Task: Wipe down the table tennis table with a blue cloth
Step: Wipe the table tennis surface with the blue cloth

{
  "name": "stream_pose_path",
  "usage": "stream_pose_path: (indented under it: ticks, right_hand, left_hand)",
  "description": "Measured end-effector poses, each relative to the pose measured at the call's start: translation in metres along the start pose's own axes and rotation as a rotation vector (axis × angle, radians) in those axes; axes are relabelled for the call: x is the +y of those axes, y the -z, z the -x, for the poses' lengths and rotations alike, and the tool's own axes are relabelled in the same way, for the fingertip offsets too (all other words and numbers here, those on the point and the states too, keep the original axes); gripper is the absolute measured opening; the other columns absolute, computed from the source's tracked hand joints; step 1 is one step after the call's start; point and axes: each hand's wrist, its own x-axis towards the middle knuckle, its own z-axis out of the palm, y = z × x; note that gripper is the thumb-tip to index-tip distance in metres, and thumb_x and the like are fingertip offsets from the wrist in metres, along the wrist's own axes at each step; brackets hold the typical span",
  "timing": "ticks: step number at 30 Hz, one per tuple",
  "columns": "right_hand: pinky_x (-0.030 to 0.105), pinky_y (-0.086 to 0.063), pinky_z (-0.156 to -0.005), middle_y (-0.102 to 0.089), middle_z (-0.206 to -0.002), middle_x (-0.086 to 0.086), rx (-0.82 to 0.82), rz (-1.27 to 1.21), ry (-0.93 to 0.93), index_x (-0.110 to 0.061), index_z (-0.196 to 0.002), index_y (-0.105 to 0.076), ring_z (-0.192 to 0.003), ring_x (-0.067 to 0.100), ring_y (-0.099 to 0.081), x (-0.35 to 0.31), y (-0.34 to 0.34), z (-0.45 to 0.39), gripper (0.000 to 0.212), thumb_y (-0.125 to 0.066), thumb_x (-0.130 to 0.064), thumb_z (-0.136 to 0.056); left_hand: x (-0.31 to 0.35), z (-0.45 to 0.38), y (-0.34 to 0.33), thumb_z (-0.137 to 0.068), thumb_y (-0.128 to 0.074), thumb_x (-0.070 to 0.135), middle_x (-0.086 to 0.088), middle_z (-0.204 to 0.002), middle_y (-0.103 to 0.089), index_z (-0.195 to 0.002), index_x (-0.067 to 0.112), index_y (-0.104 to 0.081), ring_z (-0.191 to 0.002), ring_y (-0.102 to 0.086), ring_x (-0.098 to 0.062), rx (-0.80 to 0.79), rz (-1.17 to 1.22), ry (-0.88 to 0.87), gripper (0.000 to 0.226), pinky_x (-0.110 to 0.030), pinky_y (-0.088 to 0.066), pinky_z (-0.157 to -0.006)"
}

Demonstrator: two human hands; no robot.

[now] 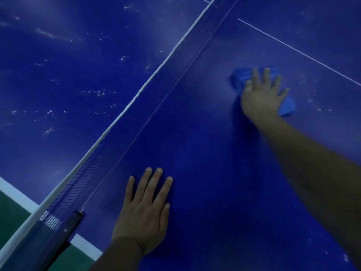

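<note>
1. On the near half of the table tennis table (195,153), between the net and the thin white centre line, I am mid-wipe. The surface around my hands looks even and dark, while pale specks and smears show beyond the centre line and across the far half, so I judge most of the job is left.
2. The net (125,122) runs diagonally just to the left of my working area. I would steer each stroke parallel to it and stop short of the mesh, or the cloth may snag.
3. My left hand (144,214) lies flat on the table near the net post (72,223), fingers straight and spread, holding nothing. I use it purely as a brace while I lean forward.
4. My right hand (261,92) presses palm-down on the blue cloth (287,106), fingers extended over it, not curled round it.
5. The cloth sits bunched under that palm, touching the table just short of the centre line. I would flatten it and overlap the strokes, so no dusty strip is missed.
</note>
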Motion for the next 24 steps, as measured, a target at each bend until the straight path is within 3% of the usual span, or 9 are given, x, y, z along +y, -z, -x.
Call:
stream_pose_path:
  ticks: [3,5,7,9,13,16,19,21,24]
  right_hand:
    - [0.061,-0.006,-0.117,-0.015,-0.166,-0.002,-0.043,0.075,0.551,-0.032,-0.156,-0.023,-0.152,0.033,-0.010,-0.028,-0.019,0.077,0.054,-0.019,-0.046,-0.104]
    - [0.059,-0.004,-0.119,-0.014,-0.166,-0.004,-0.107,0.122,0.742,-0.034,-0.156,-0.022,-0.152,0.030,-0.008,-0.014,-0.019,0.089,0.057,-0.012,-0.049,-0.102]
    - [0.060,-0.009,-0.118,-0.017,-0.165,-0.002,-0.057,0.121,0.585,-0.033,-0.156,-0.026,-0.152,0.031,-0.012,0.016,-0.008,0.059,0.054,-0.020,-0.045,-0.103]
    - [0.062,-0.010,-0.117,-0.016,-0.166,-0.001,0.007,0.095,0.253,-0.032,-0.157,-0.025,-0.151,0.033,-0.012,0.056,0.005,0.022,0.052,-0.028,-0.041,-0.105]
    - [0.065,0.000,-0.117,-0.006,-0.167,-0.003,0.000,-0.048,-0.254,-0.034,-0.158,-0.016,-0.152,0.034,-0.001,0.097,0.018,0.001,0.056,-0.018,-0.047,-0.103]
    - [0.064,-0.002,-0.118,-0.009,-0.167,-0.003,-0.009,-0.038,-0.107,-0.033,-0.158,-0.018,-0.152,0.034,-0.004,0.053,0.006,0.042,0.055,-0.022,-0.044,-0.104]
    - [0.063,-0.008,-0.116,-0.018,-0.165,-0.001,-0.039,0.056,0.418,-0.032,-0.156,-0.025,-0.151,0.033,-0.013,0.016,-0.015,0.114,0.054,-0.024,-0.044,-0.104]
    - [0.063,-0.012,-0.116,-0.022,-0.164,-0.001,-0.109,0.122,0.611,-0.032,-0.155,-0.028,-0.150,0.033,-0.017,0.031,-0.013,0.116,0.057,-0.016,-0.047,-0.101]
    - [0.063,-0.012,-0.116,-0.016,-0.165,-0.001,-0.038,0.108,0.168,-0.033,-0.156,-0.025,-0.151,0.034,-0.014,0.097,0.006,0.062,0.058,-0.017,-0.048,-0.100]
  left_hand:
    - [0.002,0.000,0.001,-0.099,-0.029,0.043,-0.006,-0.161,-0.025,-0.152,0.021,-0.033,-0.150,-0.019,-0.027,0.015,0.009,0.005,0.058,-0.057,-0.016,-0.113]
    - [0.002,0.001,0.000,-0.098,-0.030,0.042,-0.006,-0.161,-0.026,-0.152,0.021,-0.034,-0.150,-0.018,-0.026,0.030,0.005,0.005,0.058,-0.056,-0.015,-0.114]
    - [0.001,0.001,-0.002,-0.098,-0.029,0.041,-0.006,-0.161,-0.026,-0.152,0.020,-0.034,-0.151,-0.018,-0.026,0.046,0.015,0.003,0.058,-0.057,-0.014,-0.115]
    - [0.002,0.002,-0.003,-0.099,-0.028,0.041,-0.006,-0.161,-0.026,-0.152,0.019,-0.035,-0.151,-0.018,-0.027,0.055,0.024,0.001,0.058,-0.057,-0.015,-0.115]
    - [0.002,0.002,-0.005,-0.100,-0.027,0.041,-0.005,-0.162,-0.025,-0.153,0.021,-0.031,-0.151,-0.016,-0.026,0.078,0.049,0.001,0.057,-0.056,-0.013,-0.116]
    - [0.003,0.002,-0.004,-0.100,-0.026,0.040,-0.005,-0.163,-0.022,-0.154,0.021,-0.027,-0.152,-0.013,-0.025,0.072,0.063,0.004,0.057,-0.056,-0.011,-0.117]
    - [0.007,0.003,0.000,-0.099,-0.027,0.040,-0.005,-0.163,-0.023,-0.153,0.020,-0.032,-0.152,-0.012,-0.024,0.064,0.101,0.008,0.058,-0.055,-0.009,-0.118]
    - [0.004,0.001,0.003,-0.098,-0.031,0.039,-0.006,-0.161,-0.027,-0.151,0.017,-0.037,-0.151,-0.014,-0.024,0.082,0.166,-0.004,0.058,-0.052,-0.007,-0.119]
    - [-0.006,-0.013,0.016,-0.097,-0.036,0.034,-0.008,-0.159,-0.030,-0.148,0.011,-0.039,-0.150,-0.017,-0.024,0.147,0.233,-0.083,0.056,-0.048,-0.007,-0.121]
